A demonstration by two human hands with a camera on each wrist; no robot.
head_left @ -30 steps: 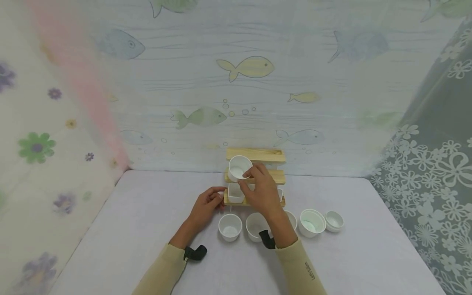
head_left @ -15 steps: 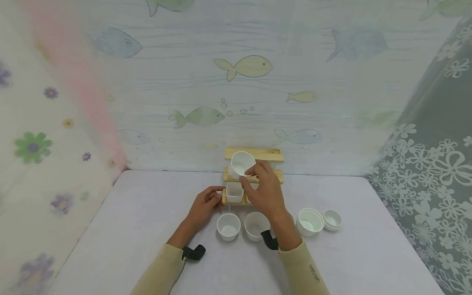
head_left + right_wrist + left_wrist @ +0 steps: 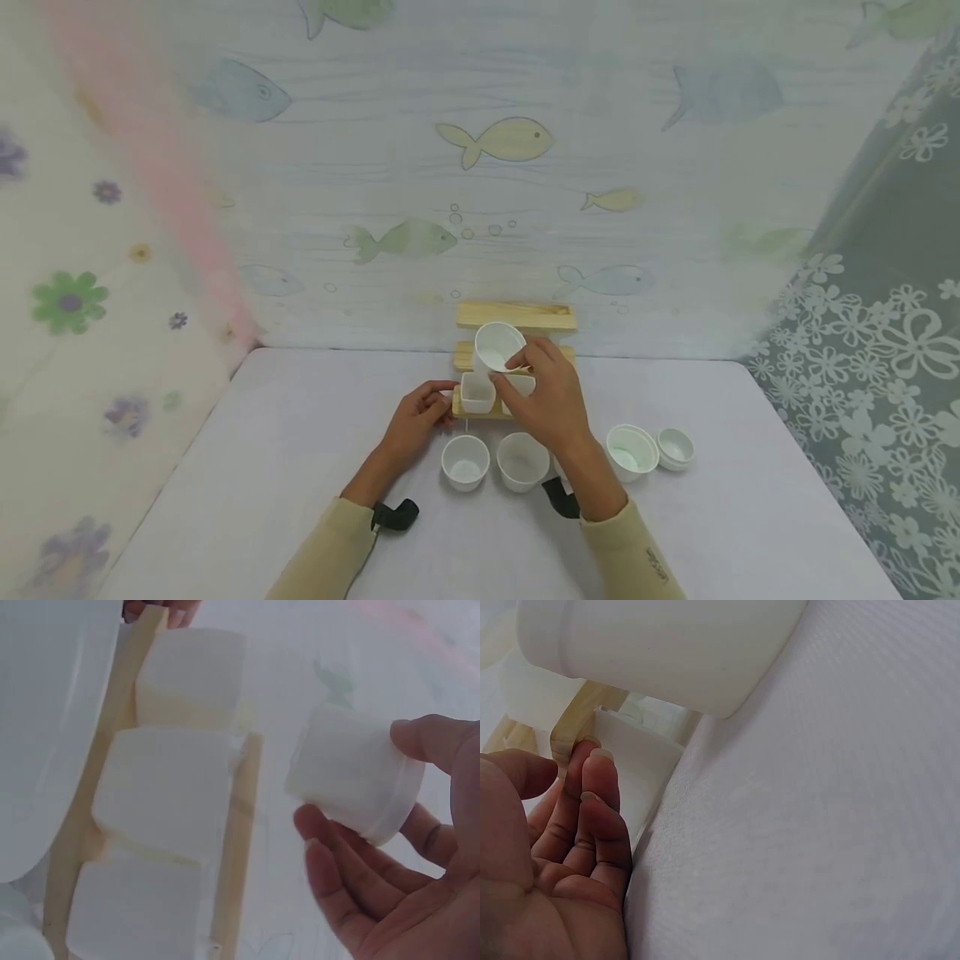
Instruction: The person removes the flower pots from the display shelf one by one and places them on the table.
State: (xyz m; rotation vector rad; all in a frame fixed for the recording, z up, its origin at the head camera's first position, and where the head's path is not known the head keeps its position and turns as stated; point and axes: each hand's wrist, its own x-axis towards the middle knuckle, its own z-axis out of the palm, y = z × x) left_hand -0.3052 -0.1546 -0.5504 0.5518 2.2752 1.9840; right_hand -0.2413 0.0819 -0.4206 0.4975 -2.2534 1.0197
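The right hand [image 3: 553, 398] pinches a tilted cup [image 3: 493, 343] near its rim, over the 3-tier rack [image 3: 516, 315]; likely light, stiff, smooth, best held there. The left hand [image 3: 411, 425], relaxed, touches the rack's end.

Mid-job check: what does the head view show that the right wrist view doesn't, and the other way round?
Only the head view: the tan sleeves and the inside of the held bowl.
Only the right wrist view: the third square cup, out of sight behind the right grip in the head view.
Both: the right grip pinching that bowl, two other square cups, the wooden rack, and at least part of the left grip.
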